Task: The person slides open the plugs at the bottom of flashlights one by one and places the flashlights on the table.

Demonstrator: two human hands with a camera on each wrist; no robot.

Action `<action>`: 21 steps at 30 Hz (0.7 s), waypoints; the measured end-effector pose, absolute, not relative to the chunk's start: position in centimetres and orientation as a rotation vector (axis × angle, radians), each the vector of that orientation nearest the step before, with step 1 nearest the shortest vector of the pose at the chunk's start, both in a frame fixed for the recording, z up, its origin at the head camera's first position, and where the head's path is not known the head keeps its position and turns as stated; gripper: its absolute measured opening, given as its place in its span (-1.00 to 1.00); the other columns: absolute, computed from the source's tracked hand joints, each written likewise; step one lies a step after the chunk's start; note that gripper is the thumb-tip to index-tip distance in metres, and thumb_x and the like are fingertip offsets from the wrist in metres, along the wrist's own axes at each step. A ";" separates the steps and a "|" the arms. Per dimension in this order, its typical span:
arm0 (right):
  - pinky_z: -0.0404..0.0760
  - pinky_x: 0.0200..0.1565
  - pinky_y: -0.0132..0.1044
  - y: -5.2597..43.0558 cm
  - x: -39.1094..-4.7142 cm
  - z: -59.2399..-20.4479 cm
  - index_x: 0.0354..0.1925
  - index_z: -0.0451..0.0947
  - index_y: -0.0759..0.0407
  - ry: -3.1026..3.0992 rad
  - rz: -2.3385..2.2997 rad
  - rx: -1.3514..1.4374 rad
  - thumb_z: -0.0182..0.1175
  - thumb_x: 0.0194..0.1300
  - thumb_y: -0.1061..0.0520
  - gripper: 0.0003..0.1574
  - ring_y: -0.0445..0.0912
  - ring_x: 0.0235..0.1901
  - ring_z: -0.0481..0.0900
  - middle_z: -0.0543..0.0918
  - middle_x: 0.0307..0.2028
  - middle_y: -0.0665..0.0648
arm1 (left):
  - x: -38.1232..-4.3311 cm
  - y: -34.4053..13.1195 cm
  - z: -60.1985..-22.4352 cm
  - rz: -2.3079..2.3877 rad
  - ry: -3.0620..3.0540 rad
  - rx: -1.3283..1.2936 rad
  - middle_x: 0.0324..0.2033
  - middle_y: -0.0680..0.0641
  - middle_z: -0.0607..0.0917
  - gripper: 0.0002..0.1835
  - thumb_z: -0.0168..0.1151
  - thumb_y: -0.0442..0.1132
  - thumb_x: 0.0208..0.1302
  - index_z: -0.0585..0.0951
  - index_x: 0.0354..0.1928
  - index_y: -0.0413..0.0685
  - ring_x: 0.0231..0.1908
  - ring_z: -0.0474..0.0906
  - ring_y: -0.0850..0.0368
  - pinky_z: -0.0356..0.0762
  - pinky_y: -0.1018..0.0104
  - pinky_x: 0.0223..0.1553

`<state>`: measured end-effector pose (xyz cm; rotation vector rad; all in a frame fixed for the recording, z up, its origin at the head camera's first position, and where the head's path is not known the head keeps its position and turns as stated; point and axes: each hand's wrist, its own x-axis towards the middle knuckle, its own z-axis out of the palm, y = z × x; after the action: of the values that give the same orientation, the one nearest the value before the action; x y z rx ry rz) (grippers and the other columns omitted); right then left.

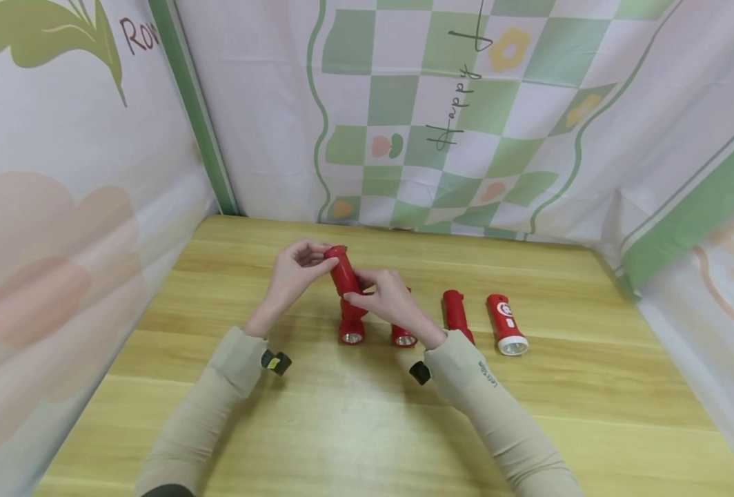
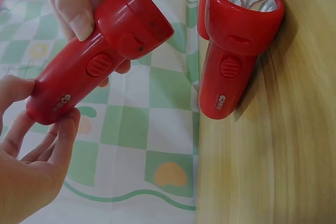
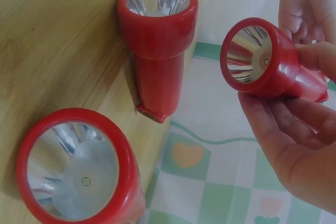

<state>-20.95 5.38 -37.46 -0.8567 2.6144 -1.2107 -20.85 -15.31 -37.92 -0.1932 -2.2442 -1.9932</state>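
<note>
A red flashlight [image 1: 344, 276] is held up at a tilt between both hands, above the table. My left hand [image 1: 295, 273] pinches its tail end between thumb and fingers. Near its head, my right hand [image 1: 387, 297] grips it with thumb and fingers. The left wrist view shows the sliding switch [image 2: 98, 64] on the held flashlight's body. Its reflector [image 3: 249, 54] appears in the right wrist view. Below the hands, another red flashlight [image 1: 352, 330] lies with its lens toward me. One more red flashlight [image 1: 403, 336] lies beside it, partly hidden by the right hand.
Farther right on the wooden table [image 1: 342, 428] lies a red flashlight [image 1: 455, 312], its head partly covered by the right sleeve. Beyond it is a red flashlight with a white rim [image 1: 507, 324]. Printed cloth [image 1: 441, 103] hangs behind the table and at both sides.
</note>
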 end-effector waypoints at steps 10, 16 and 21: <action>0.75 -0.23 -0.30 5.4 -21.0 -37.2 0.21 0.57 0.17 2.605 -1.219 -0.850 0.28 0.31 0.11 -0.49 -0.05 -0.15 0.72 0.78 -0.13 0.18 | -20.7 -15.3 -37.5 -1.963 -2.272 -0.241 0.07 -0.16 0.68 -0.73 0.37 -0.23 0.25 0.62 -0.08 -0.22 -0.02 0.66 0.07 0.65 0.18 0.14; 0.75 -0.24 -0.31 5.2 -21.1 -36.8 0.23 0.55 0.17 2.597 -1.234 -0.830 0.29 0.31 0.11 -0.47 -0.06 -0.14 0.71 0.78 -0.12 0.18 | -20.7 -15.3 -37.2 -1.914 -2.267 -0.288 0.07 -0.16 0.70 -0.73 0.36 -0.22 0.26 0.62 -0.07 -0.20 -0.01 0.67 0.03 0.67 0.16 0.10; 0.74 -0.25 -0.33 5.2 -21.0 -36.6 0.24 0.54 0.18 2.587 -1.226 -0.849 0.28 0.31 0.12 -0.46 -0.06 -0.15 0.71 0.78 -0.13 0.18 | -20.8 -15.3 -37.0 -1.881 -2.272 -0.305 0.04 -0.18 0.71 -0.75 0.36 -0.25 0.26 0.63 -0.09 -0.21 -0.04 0.69 0.08 0.70 0.23 0.04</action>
<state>-21.03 5.20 -36.62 -0.8491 2.5875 -1.2264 -20.76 -15.27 -37.04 -0.3045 -2.2716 -1.8810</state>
